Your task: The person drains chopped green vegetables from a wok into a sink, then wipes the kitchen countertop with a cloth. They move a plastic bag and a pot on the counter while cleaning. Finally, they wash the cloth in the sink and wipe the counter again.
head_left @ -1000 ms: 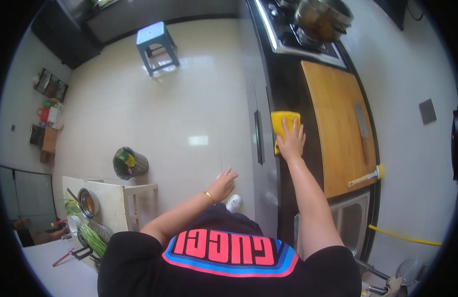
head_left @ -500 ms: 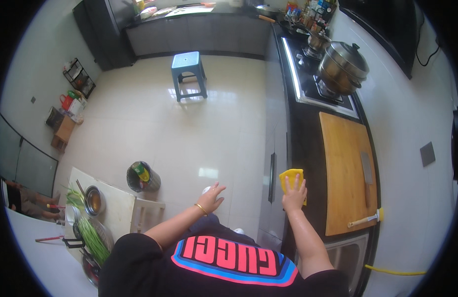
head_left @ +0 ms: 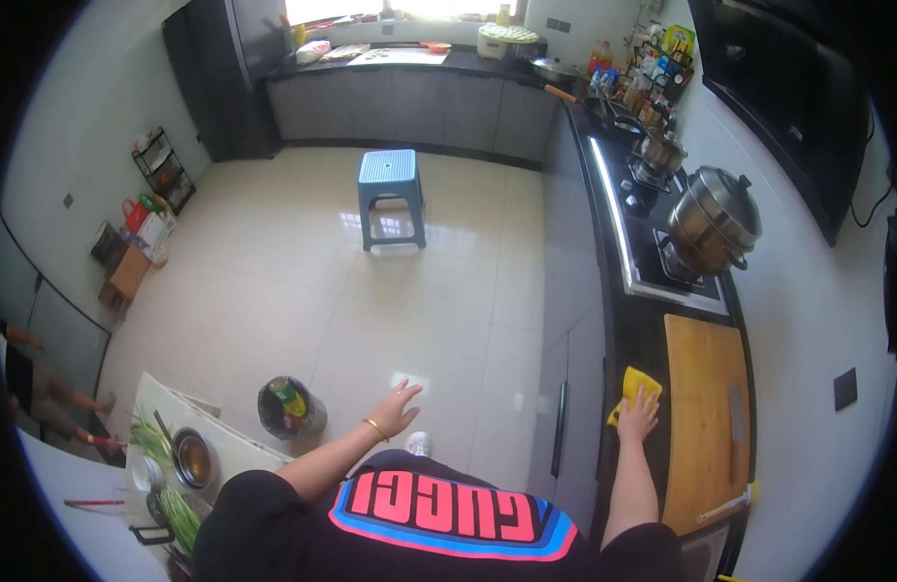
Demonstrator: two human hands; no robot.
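Note:
My right hand [head_left: 639, 415] rests with its fingers over a yellow cloth [head_left: 642, 384] on the dark countertop [head_left: 631, 291]. Beside it, against the wall side, lies a wooden cutting board [head_left: 696, 407] with a cleaver [head_left: 736, 422] on it. My left hand [head_left: 395, 415] hangs in the air over the floor, fingers stretched out and holding nothing. A gold bracelet [head_left: 376, 430] circles that wrist. Below the left hand, to its left, stands a bin [head_left: 308, 419] with a green package inside.
Beyond the board a steamer pot [head_left: 712, 228] sits on the gas stove [head_left: 647, 228]. A blue stool [head_left: 388, 179] stands on the floor ahead. At left, a white table [head_left: 162, 393] carries a metal bowl [head_left: 193, 456] and green vegetables. Another person [head_left: 46, 388] appears at the far left.
The view has tilted up, so the room sits lower in it. My right hand and the yellow cloth have moved forward along the counter beside the board. My left hand remains stretched out.

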